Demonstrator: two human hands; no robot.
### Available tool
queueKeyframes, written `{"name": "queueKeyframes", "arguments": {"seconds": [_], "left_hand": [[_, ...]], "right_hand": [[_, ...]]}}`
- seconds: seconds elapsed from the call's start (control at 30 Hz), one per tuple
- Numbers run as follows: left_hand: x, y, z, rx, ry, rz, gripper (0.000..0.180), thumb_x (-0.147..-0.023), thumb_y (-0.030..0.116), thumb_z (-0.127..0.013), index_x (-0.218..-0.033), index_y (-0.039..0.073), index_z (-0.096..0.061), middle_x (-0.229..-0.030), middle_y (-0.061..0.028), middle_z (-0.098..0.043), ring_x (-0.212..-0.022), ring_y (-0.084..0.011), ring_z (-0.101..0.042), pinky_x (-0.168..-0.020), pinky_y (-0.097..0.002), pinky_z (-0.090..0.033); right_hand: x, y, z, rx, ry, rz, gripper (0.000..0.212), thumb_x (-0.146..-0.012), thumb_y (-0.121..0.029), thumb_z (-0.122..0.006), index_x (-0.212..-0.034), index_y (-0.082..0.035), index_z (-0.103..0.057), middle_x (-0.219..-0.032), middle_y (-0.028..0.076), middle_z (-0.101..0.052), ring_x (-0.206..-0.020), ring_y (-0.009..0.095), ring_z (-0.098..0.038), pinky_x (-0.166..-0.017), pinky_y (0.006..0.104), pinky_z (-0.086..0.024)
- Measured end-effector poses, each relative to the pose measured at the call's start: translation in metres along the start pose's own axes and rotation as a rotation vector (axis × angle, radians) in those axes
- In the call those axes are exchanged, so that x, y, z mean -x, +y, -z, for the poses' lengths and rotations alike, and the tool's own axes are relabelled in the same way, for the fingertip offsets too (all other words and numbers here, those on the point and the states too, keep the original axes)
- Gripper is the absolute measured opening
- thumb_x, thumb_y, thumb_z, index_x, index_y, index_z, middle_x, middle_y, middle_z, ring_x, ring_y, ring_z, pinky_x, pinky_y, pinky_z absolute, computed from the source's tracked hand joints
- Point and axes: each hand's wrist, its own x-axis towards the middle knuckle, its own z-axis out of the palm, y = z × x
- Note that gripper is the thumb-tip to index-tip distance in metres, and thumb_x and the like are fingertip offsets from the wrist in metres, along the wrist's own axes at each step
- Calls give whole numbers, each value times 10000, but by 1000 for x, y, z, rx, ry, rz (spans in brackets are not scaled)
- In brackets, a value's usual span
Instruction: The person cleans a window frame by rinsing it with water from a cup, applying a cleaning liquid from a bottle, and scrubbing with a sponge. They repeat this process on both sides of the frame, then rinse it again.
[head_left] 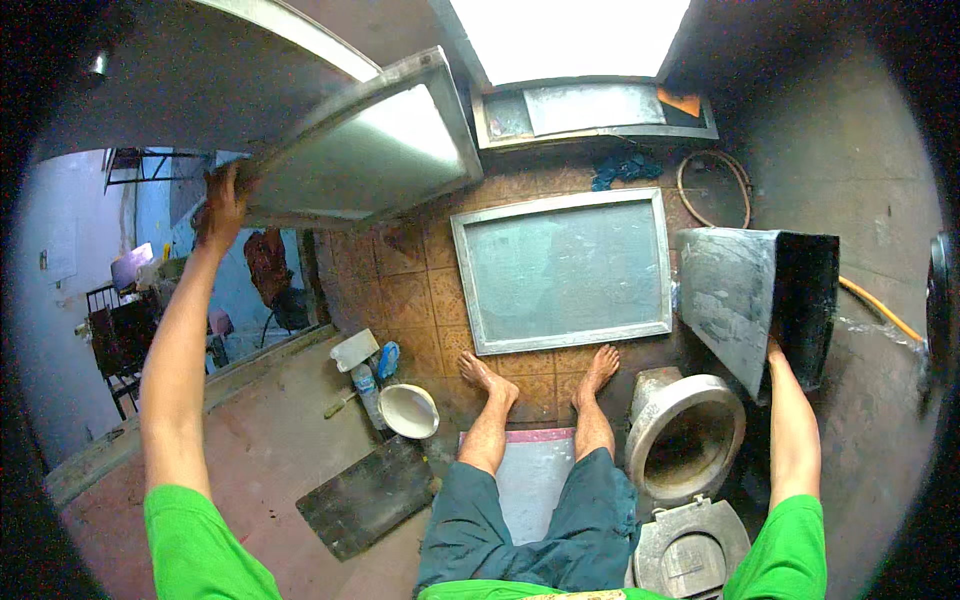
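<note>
My left hand (225, 205) is closed on the left end of a tilted framed screen (375, 150), a pale flat panel in a light frame, raised at the upper left. My right arm reaches to a grey, dark-sided box-like thing (725, 285) at the right; the right hand (776, 352) is mostly hidden by its dark side, fingers unseen. Between my bare feet and the far wall, another framed screen (565, 270), greenish with a whitish frame, lies flat on the tiles.
A toilet bowl (640, 455) stands at my right, with a lid-like part (695, 555) nearer. At left are a white bowl (409, 411), a bottle (367, 390) and a dark board (365, 495). Beyond are a coiled hose (748, 190), blue cloth (625, 170) and a bright panel (570, 40).
</note>
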Motion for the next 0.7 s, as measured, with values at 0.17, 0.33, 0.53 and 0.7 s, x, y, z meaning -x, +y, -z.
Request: {"name": "queueKeyframes", "arguments": {"seconds": [0.17,0.33,0.53,0.7], "left_hand": [[-65,-40,-29,-441,-22,-359,431,-1029,196,-610,-1438,65,-571,-1492,-184,-561,-1388,-398,-519,-1170,-466,-418],[-84,-61,-48,-429,-78,-150,483,-1073,334,-525,-1518,149,-553,-1587,-147,-516,-1427,-400,-506,-1193,-476,-399],[-108,-63,-78,-451,206,-30,536,-1066,465,-535,-1509,165,-553,-1510,-194,-576,-1320,-462,-583,-1087,-538,-485],[-66,-56,-107,-411,327,317,606,-1030,521,-573,-1521,169,-522,-1479,-215,-591,-1261,-475,-618,-1007,-571,-517]], "right_hand": [[-7,6,-15,-509,26,-106,474,-926,-343,-674,-1310,-76,-602,-1021,103,-717,-888,282,-673,-821,426,-572],[18,22,-27,-1287,-19,-189,377,-993,-387,-619,-1226,-93,-653,-968,61,-703,-807,260,-650,-774,411,-562],[50,77,-18,-1412,-99,65,298,-1066,-418,-583,-1098,-132,-659,-848,1,-626,-656,157,-554,-617,325,-485],[156,46,32,-1413,-91,207,270,-1098,-402,-585,-965,-185,-495,-750,-53,-468,-483,20,-331,-446,201,-272]]}}
